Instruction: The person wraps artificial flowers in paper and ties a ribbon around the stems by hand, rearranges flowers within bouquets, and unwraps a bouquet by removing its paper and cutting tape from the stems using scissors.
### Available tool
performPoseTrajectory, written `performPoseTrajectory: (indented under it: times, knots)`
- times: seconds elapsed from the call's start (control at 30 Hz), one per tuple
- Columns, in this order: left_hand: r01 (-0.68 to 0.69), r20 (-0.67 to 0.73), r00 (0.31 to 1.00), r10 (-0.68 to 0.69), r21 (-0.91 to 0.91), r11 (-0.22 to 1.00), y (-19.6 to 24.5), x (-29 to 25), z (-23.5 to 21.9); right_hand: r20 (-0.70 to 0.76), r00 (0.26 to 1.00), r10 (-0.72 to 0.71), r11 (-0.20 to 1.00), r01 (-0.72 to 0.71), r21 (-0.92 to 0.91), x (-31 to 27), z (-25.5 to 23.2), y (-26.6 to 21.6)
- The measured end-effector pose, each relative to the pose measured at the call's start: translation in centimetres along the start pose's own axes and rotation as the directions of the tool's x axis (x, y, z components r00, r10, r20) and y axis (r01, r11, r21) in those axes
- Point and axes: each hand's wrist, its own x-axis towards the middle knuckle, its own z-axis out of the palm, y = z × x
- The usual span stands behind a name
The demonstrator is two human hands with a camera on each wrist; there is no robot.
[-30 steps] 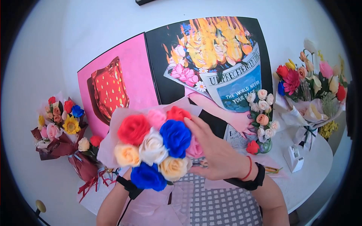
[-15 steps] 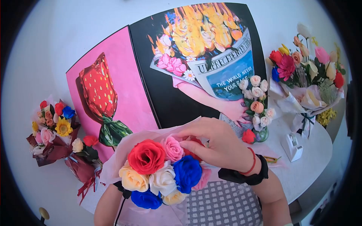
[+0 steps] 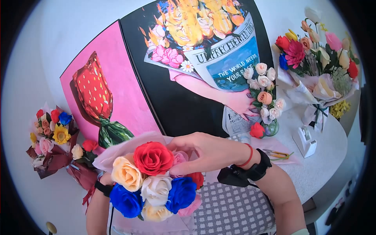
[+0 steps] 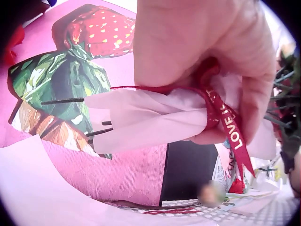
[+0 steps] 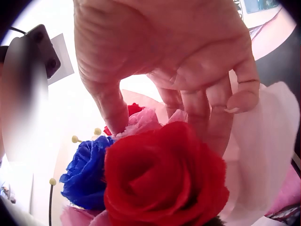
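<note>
A bouquet of red, peach, white, blue and pink roses in pale pink wrapping paper point(image 3: 105, 154) faces up in the head view. My left hand point(image 4: 202, 47) grips its wrapped stem bundle point(image 4: 155, 115), around which a red ribbon point(image 4: 230, 127) with gold lettering is tied. Dark stem ends poke out of the paper. Flowers hide this hand in the head view. My right hand point(image 3: 199, 150) pinches a pink rose point(image 5: 143, 122) between thumb and fingers. Right beside it sit a large red rose point(image 3: 153, 158) and a blue rose point(image 5: 87, 174).
On the left lies a bouquet in dark red paper point(image 3: 80, 174). A glass vase point(image 3: 271, 128) of pale roses, a white tape dispenser point(image 3: 304, 141), scissors point(image 3: 279, 153) and another wrapped bouquet point(image 3: 321, 94) stand or lie to the right. Two paintings point(image 3: 133, 78) lean behind.
The bouquet has turned and moved left and lower in the head view. My right hand has gone from the red rose at its right side to the pink rose near the middle.
</note>
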Motion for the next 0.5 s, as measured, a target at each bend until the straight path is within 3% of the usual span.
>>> performPoseTrajectory:
  times: [0.27, 0.33, 0.5]
  knots:
    - [0.047, 0.052, 0.998, -0.047, 0.004, 0.999, 1.0, 0.2, 0.5, -0.082, 0.996, 0.040, 0.999, -0.040, 0.005, 0.3, 1.1, 0.8]
    - [0.056, 0.067, 0.996, -0.057, 0.007, 0.998, 1.5, 0.6, 0.8, -0.106, 0.994, -0.008, 0.985, -0.010, -0.170, 0.1, 1.0, 0.2]
    - [0.086, 0.101, 0.991, -0.087, 0.016, 0.996, 1.9, 0.5, 1.2, -0.126, 0.988, 0.094, 0.961, -0.123, -0.250, 0.1, 1.4, 0.4]
